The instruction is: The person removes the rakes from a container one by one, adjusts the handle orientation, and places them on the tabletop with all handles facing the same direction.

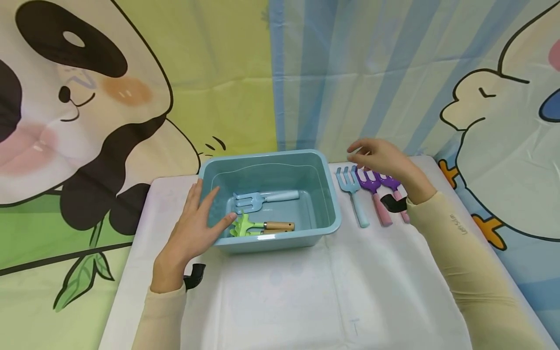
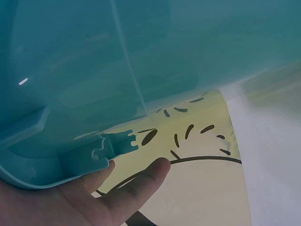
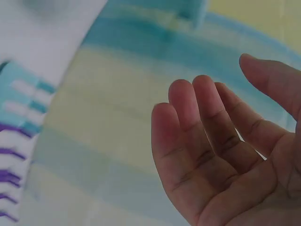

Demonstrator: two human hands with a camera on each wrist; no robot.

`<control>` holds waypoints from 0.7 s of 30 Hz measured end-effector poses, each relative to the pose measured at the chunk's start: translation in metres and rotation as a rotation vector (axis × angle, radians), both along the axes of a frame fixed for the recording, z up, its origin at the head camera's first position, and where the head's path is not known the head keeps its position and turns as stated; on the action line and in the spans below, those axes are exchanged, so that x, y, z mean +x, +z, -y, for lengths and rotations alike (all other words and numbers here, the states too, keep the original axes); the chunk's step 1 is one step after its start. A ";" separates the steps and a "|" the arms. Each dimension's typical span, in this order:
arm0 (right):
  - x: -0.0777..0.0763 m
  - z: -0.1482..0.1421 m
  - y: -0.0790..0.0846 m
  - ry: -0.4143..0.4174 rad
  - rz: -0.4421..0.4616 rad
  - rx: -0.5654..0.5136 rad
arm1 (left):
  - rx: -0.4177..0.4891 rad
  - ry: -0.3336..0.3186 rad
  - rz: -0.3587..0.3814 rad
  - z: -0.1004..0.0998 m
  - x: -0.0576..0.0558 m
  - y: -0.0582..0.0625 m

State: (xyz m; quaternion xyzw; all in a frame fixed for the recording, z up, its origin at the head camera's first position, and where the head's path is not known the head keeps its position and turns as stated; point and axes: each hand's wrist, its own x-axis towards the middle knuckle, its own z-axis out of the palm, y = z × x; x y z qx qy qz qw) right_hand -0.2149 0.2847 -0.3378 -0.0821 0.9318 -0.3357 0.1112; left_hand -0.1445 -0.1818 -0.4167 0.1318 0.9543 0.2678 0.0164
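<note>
My left hand [image 1: 192, 231] spreads its fingers at the left end of a blue-green plastic basin [image 1: 332, 218]; in the left wrist view its fingers lie right beside the basin wall [image 2: 155, 61]. Inside the basin lie a light blue hand fork [image 1: 253, 201] and green garden tools [image 1: 245, 224] with wooden handles. Right of the basin, my right hand [image 1: 380, 156] hovers over the hand forks, its fingers loosely bent and nothing in them. Under it lie a light blue hand fork [image 1: 359, 209] and two purple ones [image 1: 379, 206] with pink handles, one partly hidden by the wrist.
A white cloth [image 1: 280, 296] covers the table. Behind it hangs a printed curtain [image 1: 236, 73] with cartoon animals, close to the basin's far side. The table's right edge runs just beyond the purple forks.
</note>
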 end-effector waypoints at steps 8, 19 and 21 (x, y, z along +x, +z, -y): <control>-0.004 0.071 0.030 0.231 -0.065 0.001 | 0.000 -0.002 -0.014 0.000 0.000 0.000; -0.037 0.150 0.026 0.500 -0.030 0.076 | 0.010 -0.001 -0.001 -0.001 0.000 0.003; -0.045 0.162 0.018 0.551 -0.020 0.082 | 0.013 -0.003 -0.002 -0.001 0.000 0.003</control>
